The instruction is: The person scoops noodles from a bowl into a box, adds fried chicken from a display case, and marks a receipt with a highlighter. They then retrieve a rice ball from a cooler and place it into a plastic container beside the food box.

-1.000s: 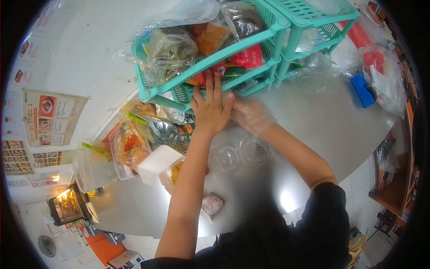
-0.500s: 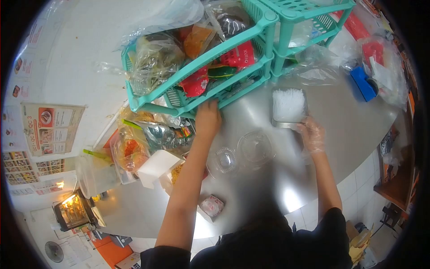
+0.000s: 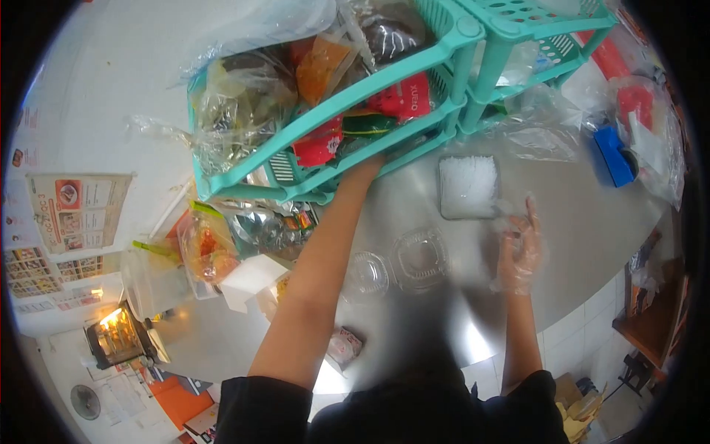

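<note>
My left hand (image 3: 366, 169) reaches into the lower level of the teal plastic rack (image 3: 340, 111); its fingers are hidden behind the rack's edge. My right hand (image 3: 522, 248), in a clear plastic glove, hovers over the steel table (image 3: 592, 214) with its fingers apart and holds nothing. Just left of it stands a square container (image 3: 469, 214) with white shredded-looking contents (image 3: 469, 183). A clear hinged plastic box (image 3: 419, 259) lies open on the table between my arms.
Packets and bags, such as a red packet (image 3: 403, 98), fill the rack. Left of my left arm are a silver foil bag (image 3: 270, 226) and an open white carton (image 3: 255, 281). A blue object (image 3: 615, 157) and plastic bags (image 3: 543, 137) lie at the right.
My left hand has gone deeper into the rack, to the right. My right hand has come away from the square container, and its fingers have spread. The view has shifted slightly.
</note>
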`<state>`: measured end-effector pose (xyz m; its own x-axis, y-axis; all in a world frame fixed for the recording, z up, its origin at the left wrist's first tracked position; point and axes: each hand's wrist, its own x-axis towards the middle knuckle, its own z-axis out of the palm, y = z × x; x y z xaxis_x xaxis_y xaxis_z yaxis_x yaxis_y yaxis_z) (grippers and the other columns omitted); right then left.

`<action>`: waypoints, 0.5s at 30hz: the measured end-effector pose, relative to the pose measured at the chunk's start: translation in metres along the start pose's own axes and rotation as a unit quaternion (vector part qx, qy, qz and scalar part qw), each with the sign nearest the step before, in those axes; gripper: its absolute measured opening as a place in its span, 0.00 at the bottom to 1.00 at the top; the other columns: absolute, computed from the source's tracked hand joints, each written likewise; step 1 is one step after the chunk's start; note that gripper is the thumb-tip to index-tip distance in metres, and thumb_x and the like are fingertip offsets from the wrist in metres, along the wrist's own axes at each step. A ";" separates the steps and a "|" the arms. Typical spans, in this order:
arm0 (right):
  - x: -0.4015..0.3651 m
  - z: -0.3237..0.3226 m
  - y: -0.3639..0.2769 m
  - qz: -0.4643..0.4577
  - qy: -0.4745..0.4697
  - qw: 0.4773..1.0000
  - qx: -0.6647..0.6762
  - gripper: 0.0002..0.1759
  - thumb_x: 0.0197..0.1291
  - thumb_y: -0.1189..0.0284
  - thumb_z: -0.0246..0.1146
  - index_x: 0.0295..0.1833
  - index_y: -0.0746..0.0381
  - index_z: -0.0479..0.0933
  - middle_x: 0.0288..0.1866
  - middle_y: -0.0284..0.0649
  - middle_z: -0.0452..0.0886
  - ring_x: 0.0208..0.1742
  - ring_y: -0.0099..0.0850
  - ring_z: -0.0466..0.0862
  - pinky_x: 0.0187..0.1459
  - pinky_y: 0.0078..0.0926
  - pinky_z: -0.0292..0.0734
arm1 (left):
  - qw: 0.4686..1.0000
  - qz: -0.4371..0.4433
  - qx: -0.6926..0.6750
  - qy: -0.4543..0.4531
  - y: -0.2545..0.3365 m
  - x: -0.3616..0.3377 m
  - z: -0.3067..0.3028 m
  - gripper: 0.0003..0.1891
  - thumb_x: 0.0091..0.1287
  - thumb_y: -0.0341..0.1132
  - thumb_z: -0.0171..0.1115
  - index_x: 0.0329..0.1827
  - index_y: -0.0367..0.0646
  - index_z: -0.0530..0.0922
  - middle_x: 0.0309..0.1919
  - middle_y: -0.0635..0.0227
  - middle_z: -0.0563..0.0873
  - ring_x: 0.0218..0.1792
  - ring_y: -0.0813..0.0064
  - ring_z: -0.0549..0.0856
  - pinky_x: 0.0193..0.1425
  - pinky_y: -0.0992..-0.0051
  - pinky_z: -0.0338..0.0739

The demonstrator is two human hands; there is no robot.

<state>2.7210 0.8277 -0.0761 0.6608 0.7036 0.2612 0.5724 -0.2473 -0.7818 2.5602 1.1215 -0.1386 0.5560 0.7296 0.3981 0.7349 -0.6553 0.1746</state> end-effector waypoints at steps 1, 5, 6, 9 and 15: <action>-0.001 -0.004 -0.002 -0.038 0.027 0.998 -0.047 0.11 0.54 0.76 0.61 0.44 0.63 0.76 0.64 0.51 0.70 0.55 0.47 0.77 0.49 0.33 0.75 | 1.000 -0.008 0.001 -0.002 -0.002 -0.005 -0.006 0.23 0.58 0.46 0.60 0.56 0.47 0.75 0.49 0.54 0.80 0.49 0.52 0.79 0.55 0.56 0.73; -0.017 -0.009 -0.013 -0.184 0.048 0.971 -0.144 0.14 0.53 0.77 0.61 0.48 0.63 0.77 0.53 0.48 0.77 0.49 0.44 0.79 0.45 0.34 0.76 | 0.996 -0.066 -0.051 -0.019 0.010 -0.050 -0.067 0.14 0.56 0.37 0.64 0.42 0.40 0.76 0.32 0.57 0.82 0.33 0.54 0.81 0.36 0.63 0.76; -0.025 -0.005 -0.018 -0.191 0.038 0.971 -0.137 0.14 0.53 0.77 0.61 0.48 0.63 0.77 0.53 0.48 0.77 0.49 0.44 0.79 0.45 0.34 0.76 | 0.986 -0.126 -0.109 -0.009 0.020 -0.069 -0.086 0.11 0.55 0.33 0.65 0.38 0.39 0.75 0.27 0.59 0.82 0.28 0.55 0.81 0.31 0.65 0.75; -0.064 0.030 -0.046 -0.115 -0.172 0.978 0.014 0.20 0.54 0.72 0.62 0.55 0.57 0.75 0.47 0.43 0.80 0.43 0.41 0.80 0.41 0.37 0.76 | 0.969 -0.186 -0.164 0.007 0.048 -0.137 -0.132 0.09 0.54 0.29 0.66 0.34 0.39 0.74 0.25 0.60 0.79 0.27 0.61 0.79 0.31 0.65 0.71; -0.105 0.091 -0.112 -0.218 -0.207 0.953 0.042 0.26 0.51 0.75 0.63 0.59 0.57 0.72 0.48 0.43 0.80 0.48 0.42 0.79 0.50 0.35 0.75 | 0.972 -0.168 -0.156 0.058 0.080 -0.225 -0.199 0.10 0.52 0.26 0.69 0.34 0.40 0.75 0.26 0.63 0.79 0.28 0.67 0.78 0.33 0.72 0.72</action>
<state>2.5435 0.8424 -0.0674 0.1101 0.9340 0.3400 0.6958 0.1718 -0.6974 2.4163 0.8662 -0.0350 0.2434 0.8978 0.3671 0.7037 -0.4239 0.5702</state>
